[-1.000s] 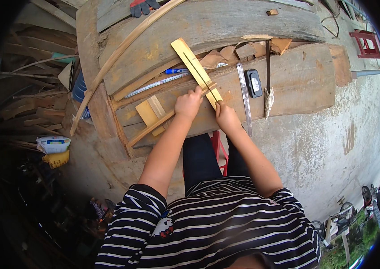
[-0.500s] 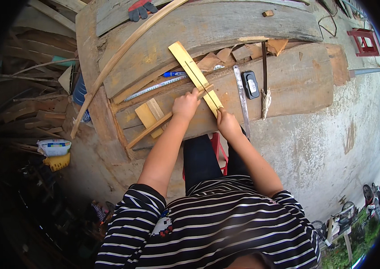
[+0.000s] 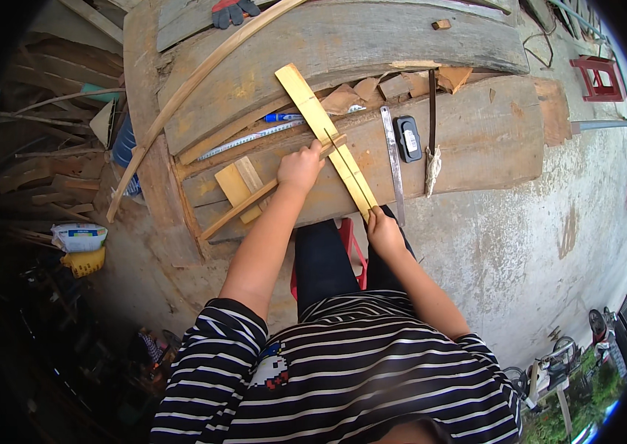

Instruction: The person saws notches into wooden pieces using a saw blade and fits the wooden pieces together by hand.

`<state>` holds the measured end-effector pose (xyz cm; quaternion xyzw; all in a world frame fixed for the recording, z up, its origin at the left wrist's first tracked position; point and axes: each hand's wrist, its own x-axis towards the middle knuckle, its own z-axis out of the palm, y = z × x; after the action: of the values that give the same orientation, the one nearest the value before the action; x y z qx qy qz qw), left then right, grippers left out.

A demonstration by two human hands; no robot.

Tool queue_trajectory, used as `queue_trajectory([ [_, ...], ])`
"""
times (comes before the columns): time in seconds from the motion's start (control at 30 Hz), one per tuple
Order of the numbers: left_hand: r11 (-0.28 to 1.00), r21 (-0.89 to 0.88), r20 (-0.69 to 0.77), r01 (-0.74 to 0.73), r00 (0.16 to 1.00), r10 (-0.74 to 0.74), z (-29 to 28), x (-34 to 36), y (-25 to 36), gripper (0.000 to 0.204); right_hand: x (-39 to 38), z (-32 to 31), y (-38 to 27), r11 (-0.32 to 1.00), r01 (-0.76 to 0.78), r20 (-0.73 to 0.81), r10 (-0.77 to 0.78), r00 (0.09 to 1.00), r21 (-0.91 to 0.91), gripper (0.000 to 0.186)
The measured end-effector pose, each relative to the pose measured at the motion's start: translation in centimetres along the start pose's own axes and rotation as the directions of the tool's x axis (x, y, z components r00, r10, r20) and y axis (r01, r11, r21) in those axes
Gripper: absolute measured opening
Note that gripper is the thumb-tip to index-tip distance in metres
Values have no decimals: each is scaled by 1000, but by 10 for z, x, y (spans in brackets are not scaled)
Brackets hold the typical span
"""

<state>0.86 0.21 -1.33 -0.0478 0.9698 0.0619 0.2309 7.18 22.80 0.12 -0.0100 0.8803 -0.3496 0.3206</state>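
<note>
A narrow yellow wooden board [image 3: 306, 95] lies slanted across the bench, its near end by my right hand. My left hand [image 3: 301, 166] is closed around a slim wooden stick [image 3: 243, 208] that crosses over the board. My right hand [image 3: 386, 231] pinches the near end of a long, thin dark rod [image 3: 352, 172], which runs along the board's face and passes by the stick's tip. Its exact kind is too fine to make out. Beside my left forearm rests a flat yellow wood block [image 3: 231, 184] with a paler strip on it.
On the wooden bench [image 3: 476, 140] lie a steel ruler [image 3: 393, 159], a black case [image 3: 408, 139], a dark blade [image 3: 432, 111] with a wrapped handle, a blue marker [image 3: 282, 117] and a measuring strip [image 3: 250, 138]. A long curved pole [image 3: 202, 72] crosses the left side. A red stool [image 3: 598, 78] stands far right.
My right hand has drawn the dark rod toward me along the board, lower and slightly right. My left hand keeps its hold on the stick. The whole view has shifted slightly.
</note>
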Motion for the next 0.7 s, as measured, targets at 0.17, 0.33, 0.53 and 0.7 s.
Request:
queue_trajectory([
  [0.17, 1000, -28, 8, 2, 1000, -2, -2, 1, 1, 34, 41, 12, -17, 999, 49, 8, -48, 999, -20, 31],
  [0.33, 999, -24, 43, 27, 999, -26, -11, 1, 5, 36, 77, 24, -33, 996, 84, -25, -84, 996, 21, 31],
  [0.53, 987, -130, 150, 92, 986, -72, -18, 4, 5, 37, -8, -3, 11, 998, -60, 38, 61, 997, -27, 27],
  [0.7, 910, -415, 105, -12, 993, 61, -12, 12, -10, 45, -25, -22, 28, 998, -55, 27, 55, 998, 1, 24],
])
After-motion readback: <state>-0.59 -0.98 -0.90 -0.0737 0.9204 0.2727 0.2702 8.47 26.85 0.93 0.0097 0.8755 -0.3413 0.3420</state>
